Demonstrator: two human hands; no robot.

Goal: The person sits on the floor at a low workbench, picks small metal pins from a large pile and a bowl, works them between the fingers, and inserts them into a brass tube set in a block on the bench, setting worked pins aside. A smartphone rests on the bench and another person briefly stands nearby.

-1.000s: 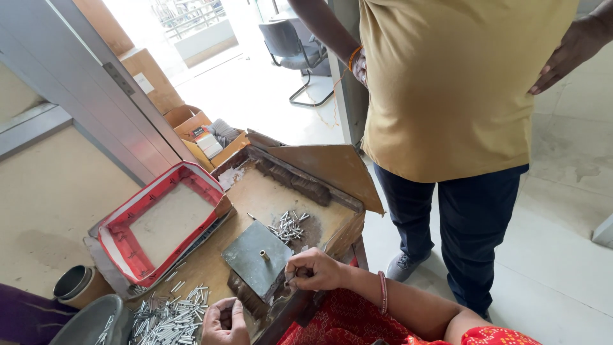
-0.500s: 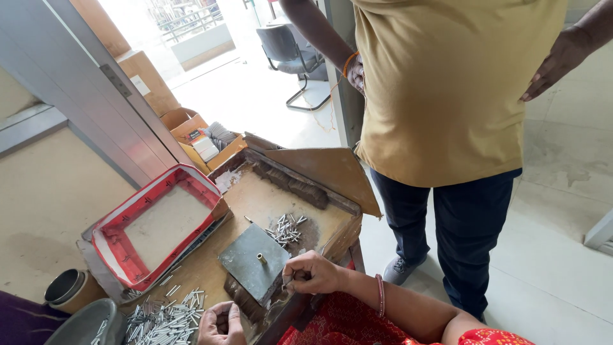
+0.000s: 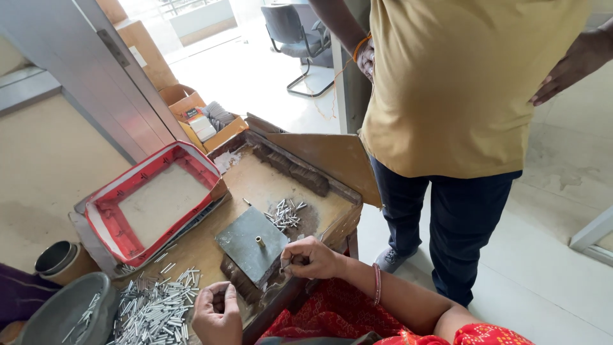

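1. Two hands work at the near edge of a worn wooden desk point(image 3: 268, 185), on either side of a square grey metal plate point(image 3: 246, 243) that lies flat with a short brass peg point(image 3: 260, 241) standing upright at its middle.
2. Right hand point(image 3: 311, 259): it sits just right of the plate, at the plate's near right corner. Its grip is drawn together, fingertips pinched, but whatever small piece lies between them is too hidden to tell.
3. Left hand point(image 3: 217, 313): it rests in front of the plate, curled into a loose fist with the fingers closed. Whether anything is inside cannot be told.
4. Left of the plate, just beside the left hand, lies a big loose heap of small silver metal pins point(image 3: 156, 306).
5. Beyond the plate, near its far right corner, lies a smaller pile of pins point(image 3: 285, 214) on a dark stained patch of the desk.
6. Left of the plate and farther back sits a shallow red-rimmed tray point(image 3: 105, 220), its floor pale and bare.
7. Far left of the plate, past the heap, a grey bowl point(image 3: 54, 313) holds a few pins, and a dark cup point(image 3: 54, 257) stands behind it.
8. Well beyond the plate, an open cardboard box point(image 3: 185, 105) sits on the floor.
9. Right of the plate, a second person in a mustard shirt point(image 3: 460, 83) and dark trousers stands close against the desk.
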